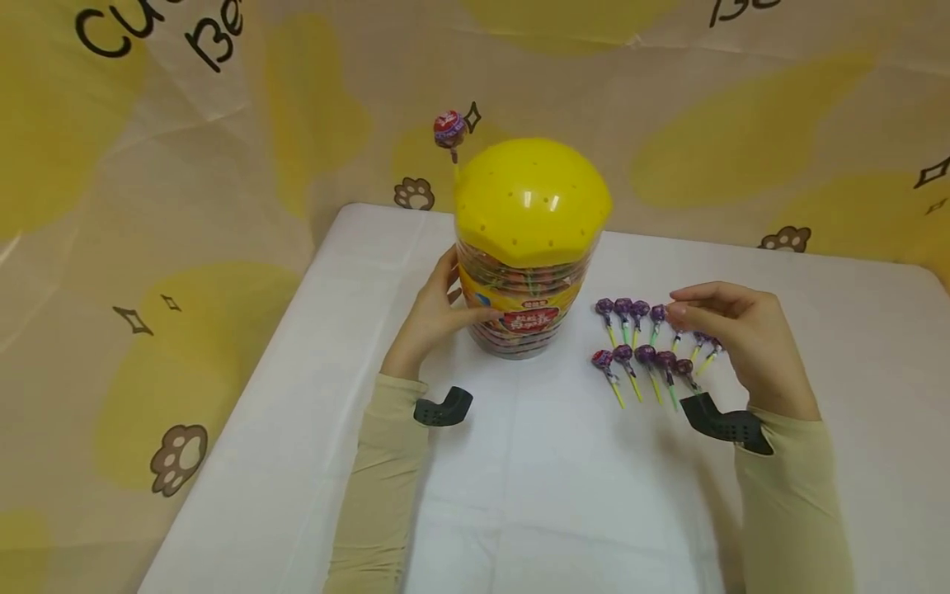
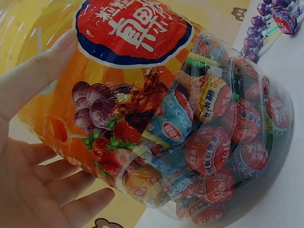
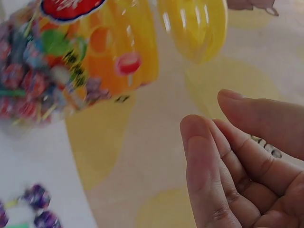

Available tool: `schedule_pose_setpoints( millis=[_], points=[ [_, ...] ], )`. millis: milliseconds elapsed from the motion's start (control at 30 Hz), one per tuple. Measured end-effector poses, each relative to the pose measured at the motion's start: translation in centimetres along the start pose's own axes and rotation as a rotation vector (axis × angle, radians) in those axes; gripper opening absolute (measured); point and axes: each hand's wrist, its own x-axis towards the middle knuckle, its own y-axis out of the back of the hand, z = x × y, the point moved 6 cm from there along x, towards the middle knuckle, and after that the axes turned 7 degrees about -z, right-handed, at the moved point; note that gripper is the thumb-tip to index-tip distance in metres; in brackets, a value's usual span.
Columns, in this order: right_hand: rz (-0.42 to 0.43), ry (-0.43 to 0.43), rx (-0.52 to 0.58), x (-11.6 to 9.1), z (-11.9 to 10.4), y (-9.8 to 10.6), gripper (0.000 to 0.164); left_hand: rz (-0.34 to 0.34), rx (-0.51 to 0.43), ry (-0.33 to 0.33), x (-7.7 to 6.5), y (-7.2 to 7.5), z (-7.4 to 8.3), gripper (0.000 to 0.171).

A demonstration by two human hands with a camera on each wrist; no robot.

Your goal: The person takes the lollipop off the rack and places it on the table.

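Observation:
A clear plastic jar of lollipops (image 1: 519, 285) stands on the white table under a domed yellow lid (image 1: 530, 198). My left hand (image 1: 438, 309) holds the jar's left side. In the left wrist view its thumb (image 2: 45, 66) lies across the orange label, and wrapped lollipops (image 2: 209, 147) show through the plastic. One lollipop (image 1: 449, 129) sticks up beside the lid at the upper left. My right hand (image 1: 753, 342) hovers at the right end of two rows of purple-wrapped lollipops (image 1: 646, 355). Thumb and fingertips stand apart in the right wrist view, with nothing between them.
The white table (image 1: 512, 495) carries the jar near its back edge, with the lollipop rows to the jar's right. A yellow-patterned cloth (image 1: 742, 124) hangs behind and to the left. Each wrist bears a black mount (image 1: 445, 408).

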Motion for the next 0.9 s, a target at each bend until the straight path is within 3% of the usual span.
schedule_pose_setpoints(
  millis=[300, 567, 900],
  points=[
    [-0.048, 0.145, 0.119, 1.9, -4.2, -2.5, 0.020, 0.002, 0.004, 0.001, -0.1, -0.1, 0.1, 0.104],
    [-0.039, 0.152, 0.158, 3.1, -7.7, -4.9, 0.031, 0.007, 0.010, 0.003, -0.3, -0.1, 0.3, 0.104],
    [-0.066, 0.289, 0.205, 4.5, -11.3, -7.6, 0.030, 0.008, 0.005, -0.012, -0.5, -0.1, 0.5, 0.103]
  ],
)
